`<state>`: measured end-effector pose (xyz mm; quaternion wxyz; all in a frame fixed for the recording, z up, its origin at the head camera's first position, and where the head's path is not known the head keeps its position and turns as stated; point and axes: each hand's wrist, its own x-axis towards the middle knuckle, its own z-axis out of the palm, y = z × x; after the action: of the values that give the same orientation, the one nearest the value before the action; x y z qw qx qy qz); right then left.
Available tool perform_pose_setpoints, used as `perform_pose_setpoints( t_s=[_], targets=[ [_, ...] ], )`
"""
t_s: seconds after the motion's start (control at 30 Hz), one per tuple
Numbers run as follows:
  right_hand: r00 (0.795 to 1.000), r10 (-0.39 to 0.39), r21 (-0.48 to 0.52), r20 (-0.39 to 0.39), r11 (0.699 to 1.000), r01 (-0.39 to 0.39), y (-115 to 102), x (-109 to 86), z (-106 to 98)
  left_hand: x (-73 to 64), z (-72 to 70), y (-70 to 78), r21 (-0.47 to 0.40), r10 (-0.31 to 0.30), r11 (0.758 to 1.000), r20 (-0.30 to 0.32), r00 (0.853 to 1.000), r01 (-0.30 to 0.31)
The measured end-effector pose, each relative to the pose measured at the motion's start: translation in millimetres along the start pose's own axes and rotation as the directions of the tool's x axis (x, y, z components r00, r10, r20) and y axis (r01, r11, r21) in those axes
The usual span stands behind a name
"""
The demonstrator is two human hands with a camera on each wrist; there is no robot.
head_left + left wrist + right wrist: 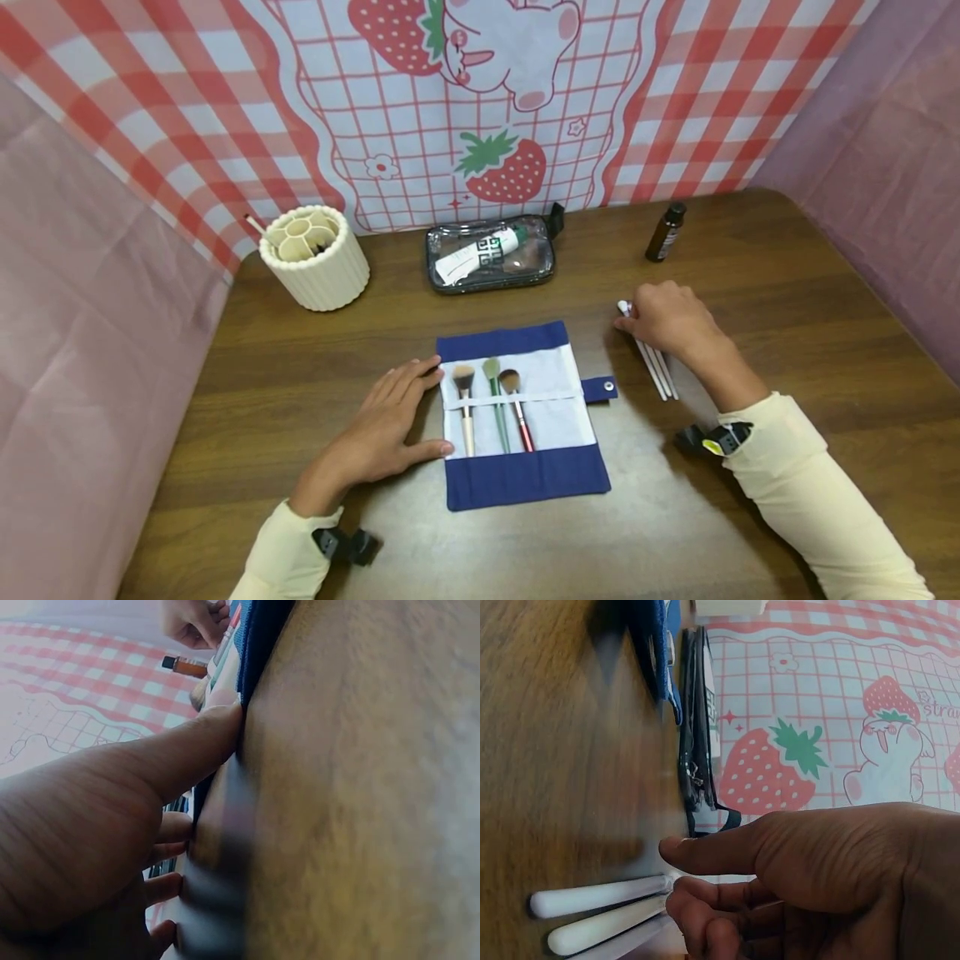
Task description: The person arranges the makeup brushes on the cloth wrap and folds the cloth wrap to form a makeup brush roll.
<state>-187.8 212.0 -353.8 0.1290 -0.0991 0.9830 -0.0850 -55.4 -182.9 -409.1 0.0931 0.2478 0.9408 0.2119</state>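
Observation:
A blue and white fabric brush roll (555,425) lies unfolded on the table. An elastic band across it holds a beige-handled brush (468,417), a green brush (497,408) and a red-handled brush (519,412). My left hand (393,417) rests flat at the roll's left edge, thumb touching its lower part (217,724). To the right of the roll, my right hand (671,321) is over the upper ends of a few white-handled brushes (656,371). In the right wrist view its fingertips are right at those ends (604,896), thumb apart from the bent fingers.
A cream ribbed holder (330,271) with dividers stands at the back left. A clear zip pouch (491,254) holding a white tube lies behind the roll. At the back right is a small dark bottle (666,233). The roll's snap strap (598,389) points right.

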Motion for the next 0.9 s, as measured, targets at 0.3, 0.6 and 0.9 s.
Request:
perform_pose_setpoints(
  t_s=[0.3,0.6,0.9],
  targets=[
    [1.000,-0.014,-0.006,0.005,1.000,0.014,0,0.7,3,0.3,-0.7,-1.2,-0.016,0.005,1.000,-0.009,1.000,-0.005],
    [0.999,-0.035,0.017,0.035,0.999,0.035,0,1.2,4,0.1,0.1,-1.0,-0.017,-0.007,1.000,-0.003,1.000,0.007],
    [0.995,-0.092,0.140,0.037,0.986,0.086,1,-2.2,-6,0.2,-0.7,0.2,-0.022,-0.003,1.000,0.002,1.000,0.003]
  ],
)
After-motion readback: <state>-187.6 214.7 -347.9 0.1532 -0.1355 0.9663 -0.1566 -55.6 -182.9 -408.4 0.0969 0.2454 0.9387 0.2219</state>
